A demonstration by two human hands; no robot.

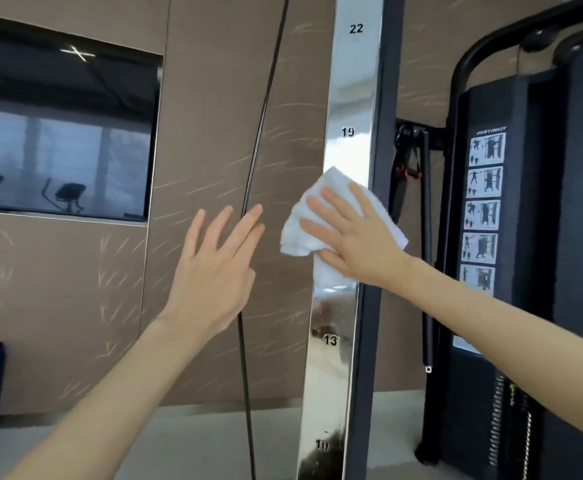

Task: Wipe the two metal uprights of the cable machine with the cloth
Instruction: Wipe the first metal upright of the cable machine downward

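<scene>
Two bare forearms reach up from the bottom corners of the frame. The left hand (213, 268), left of centre, is released with its fingers straight and spread, holding nothing; whether it touches the wall behind cannot be told. The right hand (355, 237), at centre right, lies flat with straight fingers, pressing a white cloth (331, 183) against the metal upright (350, 98). The cloth is soft, thick and crumpled, bunched under the palm, with loose folds spilling past the upright's left edge. The upright is a flat, mirror-bright chrome strip running from the top of the frame to the bottom just right of centre, marked 22, 19, 13 and 10, and the cloth sits between 19 and 13. Smudges cloud the chrome below the cloth. A matte black post (374, 341) backs its right edge. Just left of it a thin black cable (260, 129) hangs in a gentle curve, leaving a narrow strip of open room. At right stands the black weight stack housing (581, 237) with a column of exercise pictures (484, 209). Behind is a brown streaked wall panel (210, 98), with a dark glossy screen (61, 133) at upper left
</scene>
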